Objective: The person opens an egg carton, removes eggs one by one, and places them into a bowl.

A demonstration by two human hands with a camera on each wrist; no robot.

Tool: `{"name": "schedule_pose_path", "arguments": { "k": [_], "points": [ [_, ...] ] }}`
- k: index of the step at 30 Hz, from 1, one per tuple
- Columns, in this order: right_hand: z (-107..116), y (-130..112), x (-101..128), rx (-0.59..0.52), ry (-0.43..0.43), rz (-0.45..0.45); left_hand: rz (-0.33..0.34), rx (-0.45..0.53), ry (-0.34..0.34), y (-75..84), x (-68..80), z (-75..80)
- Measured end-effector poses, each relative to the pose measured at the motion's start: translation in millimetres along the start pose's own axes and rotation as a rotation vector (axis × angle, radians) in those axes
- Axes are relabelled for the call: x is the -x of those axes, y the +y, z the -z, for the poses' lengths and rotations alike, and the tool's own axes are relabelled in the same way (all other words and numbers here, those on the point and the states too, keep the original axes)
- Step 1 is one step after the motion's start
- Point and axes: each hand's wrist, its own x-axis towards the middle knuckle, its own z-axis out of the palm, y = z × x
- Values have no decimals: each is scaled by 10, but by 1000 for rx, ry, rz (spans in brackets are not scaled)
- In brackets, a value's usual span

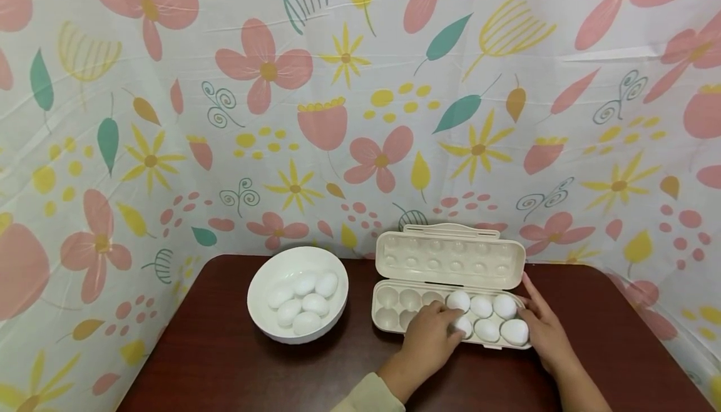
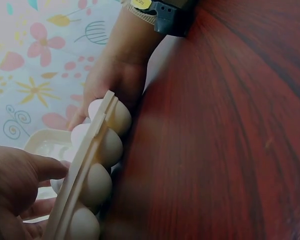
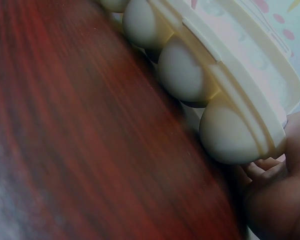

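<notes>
An open cream egg box lies on the table with its lid tipped back toward the wall. White eggs sit in both rows of its right half; the cups on the left half that show hold none. Above the front row, my left hand pinches an egg between thumb and fingers, at a cup in the box. My right hand grips the right end of the box, its thumb at the rim and some fingers curled below, one finger reaching up beside the lid.
A white bowl with several white eggs stands on the left of the dark red-brown table. A flower-printed cloth hangs right behind the table and along its sides.
</notes>
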Motion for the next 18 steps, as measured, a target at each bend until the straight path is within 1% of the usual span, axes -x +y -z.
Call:
{"name": "schedule_pose_path", "arguments": {
  "k": [8,15,18],
  "points": [
    [18,10,6,-15,6,10,-5,5,9,9,-9,-29],
    [12,-8,0,60,1,-25,-23,38,34,-4,7,-14],
    [7,-12,-6,60,-5,-30,-19,52,47,-12,13,-7]
  ]
}}
